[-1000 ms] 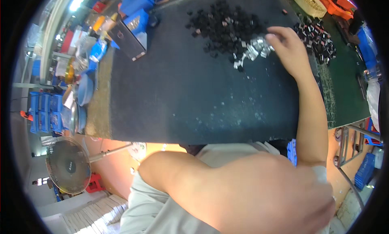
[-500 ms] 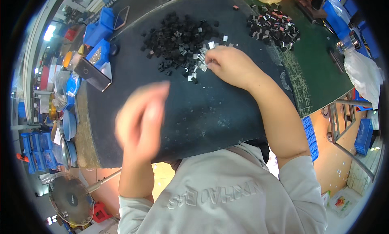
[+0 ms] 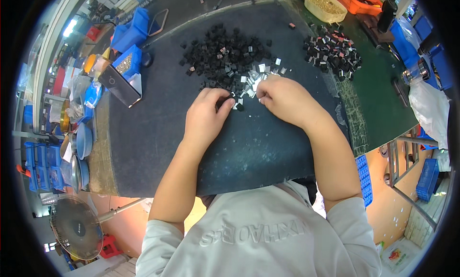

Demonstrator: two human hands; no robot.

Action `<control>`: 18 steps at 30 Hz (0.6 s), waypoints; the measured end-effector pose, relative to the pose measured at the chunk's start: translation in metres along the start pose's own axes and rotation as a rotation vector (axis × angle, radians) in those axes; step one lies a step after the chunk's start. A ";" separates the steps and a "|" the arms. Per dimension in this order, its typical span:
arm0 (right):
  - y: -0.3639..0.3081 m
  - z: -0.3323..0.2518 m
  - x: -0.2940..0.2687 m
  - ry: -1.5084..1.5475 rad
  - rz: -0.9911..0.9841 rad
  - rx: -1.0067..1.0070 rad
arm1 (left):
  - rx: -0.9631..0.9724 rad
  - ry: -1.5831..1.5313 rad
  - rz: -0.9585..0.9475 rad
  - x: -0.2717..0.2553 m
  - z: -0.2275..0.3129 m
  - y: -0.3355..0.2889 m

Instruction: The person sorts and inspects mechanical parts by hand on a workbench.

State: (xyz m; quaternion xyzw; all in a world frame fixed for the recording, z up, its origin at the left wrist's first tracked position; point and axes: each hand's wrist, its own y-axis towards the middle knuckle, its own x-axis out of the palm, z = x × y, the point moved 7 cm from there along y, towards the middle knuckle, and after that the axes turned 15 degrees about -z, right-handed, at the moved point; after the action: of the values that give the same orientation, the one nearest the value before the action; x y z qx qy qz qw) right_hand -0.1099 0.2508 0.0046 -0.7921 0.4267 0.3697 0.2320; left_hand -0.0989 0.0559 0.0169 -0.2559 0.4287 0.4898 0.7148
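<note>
A heap of small black block-like pieces (image 3: 220, 54) lies on the dark mat (image 3: 153, 118). Small shiny silver pieces (image 3: 250, 85) are spread along its near right edge. My left hand (image 3: 205, 115) rests at the near side of the heap, fingers curled and thumb close to them beside a few black and silver pieces. Whatever is between those fingertips is too small to make out. To its right, my right hand (image 3: 283, 98) is bent over the silver pieces with its fingertips drawn together. Its fingers hide what they may be gripping.
Another pile of black, silver and reddish pieces (image 3: 333, 51) lies at the right, below a yellow basket (image 3: 309, 6). At the left a phone (image 3: 120, 85) leans near blue bins (image 3: 132, 30). A fan (image 3: 76, 227) stands beyond the table's left front corner.
My left hand, blurred in the air over the near left of the mat before, has moved forward and right to the heap. My right hand stays by the silver pieces. The whole view has shifted slightly.
</note>
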 end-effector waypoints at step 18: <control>-0.007 -0.067 -0.004 0.277 0.346 -0.377 | -0.012 -1.378 -0.038 0.016 -0.028 -0.027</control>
State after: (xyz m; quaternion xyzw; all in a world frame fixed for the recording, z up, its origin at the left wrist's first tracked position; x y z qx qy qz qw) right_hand -0.0792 0.2103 0.0495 -0.7795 0.5071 0.3649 -0.0461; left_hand -0.0819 0.0313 -0.0119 0.1024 -0.1308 0.5306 0.8312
